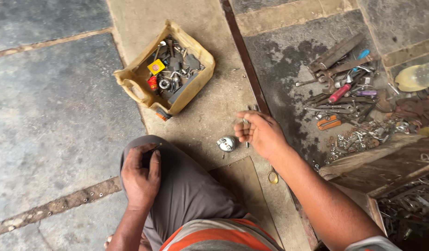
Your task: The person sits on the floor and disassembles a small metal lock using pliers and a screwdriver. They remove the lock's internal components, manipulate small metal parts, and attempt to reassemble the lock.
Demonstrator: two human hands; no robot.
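Left hand [140,174] rests on the grey-clad knee, pinching a thin dark screw [154,148]; right hand [260,132] hovers half-curled, fingers around small metal bits, over rough stone floor [61,102]; round shiny part [226,143] lies just beside it; open floor left.

A small round metal part [226,143] lies on the stone floor beside slim screws [246,122].

Cut-open yellow container [131,76] of metal parts, tool pile [344,88] on stone floor [52,107].

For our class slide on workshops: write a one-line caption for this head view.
Crouched on stone paving, right hand holds small bolts near a round metal part; left hand rests on the knee.
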